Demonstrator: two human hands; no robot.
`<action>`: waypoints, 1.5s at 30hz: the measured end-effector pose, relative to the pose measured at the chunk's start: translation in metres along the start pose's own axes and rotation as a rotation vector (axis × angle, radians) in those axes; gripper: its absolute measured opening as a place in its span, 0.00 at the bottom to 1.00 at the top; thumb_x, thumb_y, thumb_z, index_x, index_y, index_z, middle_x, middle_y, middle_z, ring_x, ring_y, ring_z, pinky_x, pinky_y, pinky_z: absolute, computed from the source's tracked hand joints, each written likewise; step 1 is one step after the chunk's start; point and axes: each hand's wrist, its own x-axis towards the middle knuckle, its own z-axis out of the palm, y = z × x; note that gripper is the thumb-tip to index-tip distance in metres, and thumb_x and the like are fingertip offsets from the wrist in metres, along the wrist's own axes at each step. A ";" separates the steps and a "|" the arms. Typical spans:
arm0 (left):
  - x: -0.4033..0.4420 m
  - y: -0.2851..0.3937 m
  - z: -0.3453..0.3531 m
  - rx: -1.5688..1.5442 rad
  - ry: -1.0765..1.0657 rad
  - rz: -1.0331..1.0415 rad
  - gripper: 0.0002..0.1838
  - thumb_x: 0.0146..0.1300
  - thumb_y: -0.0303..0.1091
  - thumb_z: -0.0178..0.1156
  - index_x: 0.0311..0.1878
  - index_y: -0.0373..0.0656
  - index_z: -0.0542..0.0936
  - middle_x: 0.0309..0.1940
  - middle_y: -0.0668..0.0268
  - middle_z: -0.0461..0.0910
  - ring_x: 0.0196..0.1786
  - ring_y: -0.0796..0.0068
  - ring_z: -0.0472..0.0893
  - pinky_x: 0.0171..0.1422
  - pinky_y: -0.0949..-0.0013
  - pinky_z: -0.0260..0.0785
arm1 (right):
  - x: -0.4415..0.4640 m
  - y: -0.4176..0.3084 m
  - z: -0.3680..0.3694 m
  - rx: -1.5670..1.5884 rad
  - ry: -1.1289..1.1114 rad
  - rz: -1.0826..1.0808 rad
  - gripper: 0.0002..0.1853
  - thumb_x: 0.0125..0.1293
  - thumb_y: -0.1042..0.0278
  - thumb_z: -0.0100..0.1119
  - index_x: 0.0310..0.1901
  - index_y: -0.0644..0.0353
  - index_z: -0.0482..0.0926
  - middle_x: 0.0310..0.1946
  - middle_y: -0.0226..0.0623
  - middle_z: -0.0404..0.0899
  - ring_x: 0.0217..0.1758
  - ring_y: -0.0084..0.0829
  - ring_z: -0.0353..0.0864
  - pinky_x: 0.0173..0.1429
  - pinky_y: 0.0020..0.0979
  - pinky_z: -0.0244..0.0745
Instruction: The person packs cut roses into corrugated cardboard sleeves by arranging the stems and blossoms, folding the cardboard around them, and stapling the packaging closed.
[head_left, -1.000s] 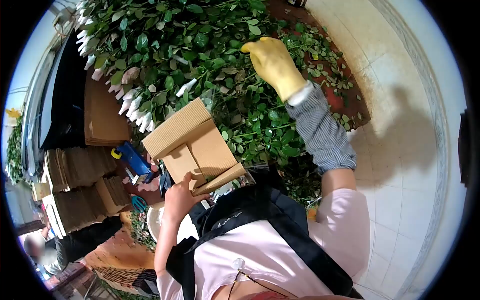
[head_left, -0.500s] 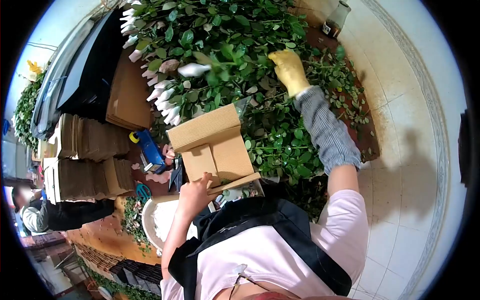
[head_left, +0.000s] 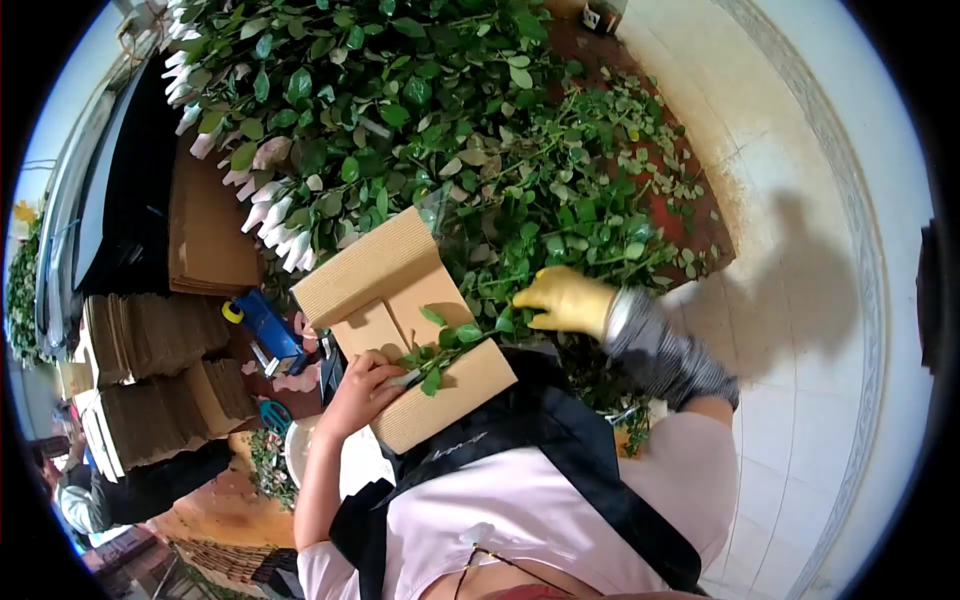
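Observation:
My left hand [head_left: 362, 396] is bare, its fingers curled round the pale-wrapped head of a rose [head_left: 440, 358]. The rose lies across a folded corrugated cardboard sheet [head_left: 350, 270], its leaves pointing right. The lower cardboard flap [head_left: 450, 400] rests near the black apron. To the right, my right hand [head_left: 568, 300], in a yellow glove, hovers by the leafy stems with thumb and forefinger apart and nothing visible between them. A large pile of leafy stems [head_left: 400, 110] lies beyond the cardboard, its white-wrapped heads [head_left: 270, 215] facing left.
Stacks of brown cardboard [head_left: 155, 340] stand at the left, near a blue tape dispenser [head_left: 265, 328] and teal scissors [head_left: 273, 414]. A white round container [head_left: 362, 458] is below my left hand. Another person [head_left: 82, 495] stands at the far left. A glass container [head_left: 602, 15] is at the top.
A rose now lies on the cardboard with my left hand on its head. My gloved right hand has come down towards the cardboard from the pile. The lower flap has opened wider.

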 end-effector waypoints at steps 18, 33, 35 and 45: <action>-0.004 -0.003 0.017 -0.224 0.190 -0.210 0.21 0.53 0.26 0.74 0.50 0.38 0.79 0.41 0.59 0.79 0.45 0.62 0.79 0.51 0.63 0.73 | 0.156 0.128 -0.092 -0.045 1.163 -0.189 0.08 0.55 0.77 0.66 0.37 0.61 0.80 0.40 0.39 0.82 0.47 0.43 0.82 0.51 0.44 0.77; -0.006 -0.010 0.020 -0.126 0.286 -0.035 0.09 0.58 0.31 0.70 0.37 0.35 0.84 0.39 0.56 0.84 0.48 0.53 0.81 0.52 0.59 0.74 | 0.039 -0.029 0.018 -0.336 0.418 -0.051 0.08 0.64 0.70 0.55 0.36 0.49 0.84 0.23 0.33 0.81 0.26 0.35 0.81 0.31 0.40 0.75; -0.006 0.002 0.014 0.071 0.288 0.011 0.08 0.55 0.31 0.71 0.34 0.38 0.84 0.36 0.58 0.82 0.45 0.54 0.81 0.48 0.58 0.75 | 0.046 -0.009 0.070 0.065 0.527 -0.041 0.07 0.61 0.72 0.56 0.33 0.51 0.84 0.22 0.34 0.80 0.28 0.37 0.82 0.34 0.40 0.76; -0.001 0.011 0.009 -0.057 0.315 -0.050 0.12 0.50 0.23 0.73 0.39 0.36 0.83 0.45 0.58 0.78 0.45 0.55 0.81 0.48 0.59 0.76 | 0.032 0.007 -0.055 0.570 0.304 -0.098 0.27 0.69 0.58 0.64 0.69 0.51 0.72 0.53 0.42 0.83 0.53 0.42 0.82 0.60 0.42 0.77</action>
